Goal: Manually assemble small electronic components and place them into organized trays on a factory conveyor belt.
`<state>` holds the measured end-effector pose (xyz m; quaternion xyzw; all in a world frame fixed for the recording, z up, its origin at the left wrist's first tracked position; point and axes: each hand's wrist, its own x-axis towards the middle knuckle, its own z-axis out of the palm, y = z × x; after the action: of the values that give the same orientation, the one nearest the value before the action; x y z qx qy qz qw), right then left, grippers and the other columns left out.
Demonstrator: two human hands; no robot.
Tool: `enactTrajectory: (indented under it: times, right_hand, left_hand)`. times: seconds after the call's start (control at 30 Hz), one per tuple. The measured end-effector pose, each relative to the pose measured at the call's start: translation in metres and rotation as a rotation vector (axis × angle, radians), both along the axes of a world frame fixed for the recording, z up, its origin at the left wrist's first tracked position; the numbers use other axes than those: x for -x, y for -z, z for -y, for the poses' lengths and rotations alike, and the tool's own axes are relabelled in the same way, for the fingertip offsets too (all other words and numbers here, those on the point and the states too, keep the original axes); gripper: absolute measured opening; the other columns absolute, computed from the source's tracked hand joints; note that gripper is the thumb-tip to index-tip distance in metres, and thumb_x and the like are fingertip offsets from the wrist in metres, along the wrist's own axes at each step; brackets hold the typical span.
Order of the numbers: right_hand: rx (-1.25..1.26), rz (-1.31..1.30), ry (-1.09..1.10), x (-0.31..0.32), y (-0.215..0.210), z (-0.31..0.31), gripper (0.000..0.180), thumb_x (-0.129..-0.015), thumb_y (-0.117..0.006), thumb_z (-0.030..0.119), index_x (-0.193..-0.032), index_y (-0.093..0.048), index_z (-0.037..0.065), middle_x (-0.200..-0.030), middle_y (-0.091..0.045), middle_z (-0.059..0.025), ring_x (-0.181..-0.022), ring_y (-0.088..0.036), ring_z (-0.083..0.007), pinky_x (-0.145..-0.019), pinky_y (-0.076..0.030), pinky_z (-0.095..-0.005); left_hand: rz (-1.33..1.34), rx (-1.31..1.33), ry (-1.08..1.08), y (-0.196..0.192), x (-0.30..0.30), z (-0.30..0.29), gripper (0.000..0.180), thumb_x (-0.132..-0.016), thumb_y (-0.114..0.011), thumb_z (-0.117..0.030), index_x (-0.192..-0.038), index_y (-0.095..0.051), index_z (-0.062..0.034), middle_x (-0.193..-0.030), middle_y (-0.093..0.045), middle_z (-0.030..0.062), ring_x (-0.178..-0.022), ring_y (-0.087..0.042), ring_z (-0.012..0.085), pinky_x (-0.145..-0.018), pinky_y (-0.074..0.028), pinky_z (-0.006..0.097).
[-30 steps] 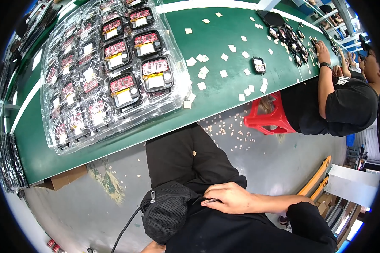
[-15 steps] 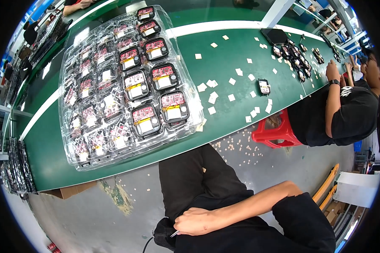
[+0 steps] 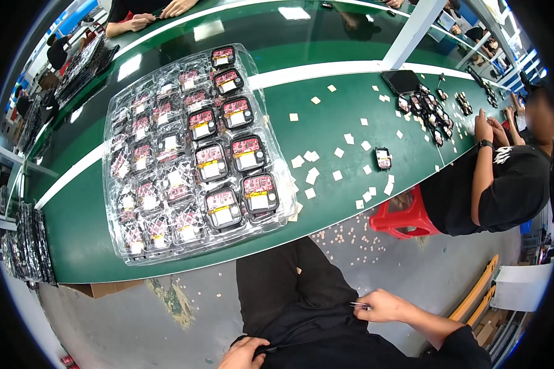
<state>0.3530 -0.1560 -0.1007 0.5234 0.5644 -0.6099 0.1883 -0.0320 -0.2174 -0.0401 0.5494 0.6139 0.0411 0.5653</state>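
Note:
My right hand (image 3: 380,306) is closed on a pair of metal tweezers (image 3: 359,304), held over my lap beside my dark trousers (image 3: 271,286). Low in the picture, my left hand (image 3: 243,353) rests against my black shirt (image 3: 311,347), its finger and thumb apart; part of it is cut off by the lower edge. Beyond my knees, a stack of clear plastic trays (image 3: 283,215) lies on the green table (image 3: 80,227). Black-framed devices with red circuit boards (image 3: 260,192) sit in the right-hand columns; more boards show through the plastic.
Small pale square pieces (image 3: 311,176) are scattered over the table and floor. One device (image 3: 383,158) lies apart, with a pile of devices (image 3: 429,109) farther right. A co-worker (image 3: 505,175) sits at the right near a red stool (image 3: 401,218). Another person's hands (image 3: 160,12) show across the table.
My right hand, with the tweezers, has moved from the lower left of my lap to the right. My left hand has come into view. The table appears lower in the picture.

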Motion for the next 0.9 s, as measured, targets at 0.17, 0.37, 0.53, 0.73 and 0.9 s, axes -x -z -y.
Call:
enactTrajectory:
  times: [0.17, 0.37, 0.53, 0.73, 0.9]
  right_hand:
    - [0.557, -0.273, 0.311, -0.085, 0.033, 0.14, 0.028, -0.091, -0.071, 0.021, -0.115, -0.075, 0.007, -0.107, -0.077, -0.006, -0.099, -0.067, -0.0134, -0.093, -0.053, -0.0326]
    - [0.481, -0.324, 0.531, -0.105, 0.086, 0.254, 0.032, -0.091, -0.075, 0.017, -0.121, -0.073, 0.006, -0.11, -0.077, -0.0043, -0.102, -0.062, -0.0092, -0.094, -0.052, -0.0321]
    - [0.361, -0.232, 0.525, -0.108, 0.102, 0.276, 0.032, -0.09, -0.075, 0.018, -0.119, -0.074, 0.006, -0.107, -0.077, -0.0047, -0.1, -0.063, -0.0091, -0.092, -0.052, -0.0319]
    - [0.195, -0.08, 0.533, -0.125, 0.098, 0.292, 0.031, -0.09, -0.076, 0.018, -0.118, -0.074, 0.005, -0.104, -0.078, -0.0051, -0.096, -0.064, -0.0089, -0.089, -0.053, -0.0317]
    - [0.056, 0.039, 0.546, -0.115, 0.084, 0.278, 0.031, -0.089, -0.076, 0.018, -0.117, -0.075, 0.005, -0.101, -0.078, -0.0055, -0.094, -0.065, -0.0088, -0.087, -0.054, -0.0315]
  left_hand:
    - [0.062, 0.103, 0.204, 0.024, 0.002, -0.014, 0.024, -0.091, -0.067, -0.013, -0.112, -0.07, -0.003, -0.108, -0.07, 0.0239, -0.105, -0.066, 0.044, -0.09, -0.052, 0.048]
    - [0.029, 0.111, 0.212, 0.027, -0.003, -0.019, 0.02, -0.094, -0.067, -0.019, -0.105, -0.068, -0.0032, -0.103, -0.07, 0.0244, -0.102, -0.066, 0.0456, -0.084, -0.052, 0.05]
    - [-0.153, 0.083, 0.149, 0.014, -0.013, -0.009, 0.019, -0.094, -0.067, -0.022, -0.104, -0.068, -0.0056, -0.099, -0.071, 0.0241, -0.097, -0.066, 0.0464, -0.08, -0.052, 0.053]
    - [-0.178, 0.064, 0.087, 0.018, -0.008, 0.007, 0.019, -0.094, -0.067, -0.023, -0.105, -0.068, -0.007, -0.097, -0.071, 0.0246, -0.096, -0.067, 0.0472, -0.08, -0.052, 0.054]
    - [-0.174, 0.131, 0.076, 0.024, 0.003, 0.019, 0.02, -0.094, -0.068, -0.023, -0.105, -0.068, -0.0058, -0.099, -0.071, 0.0255, -0.098, -0.066, 0.0477, -0.081, -0.052, 0.054]
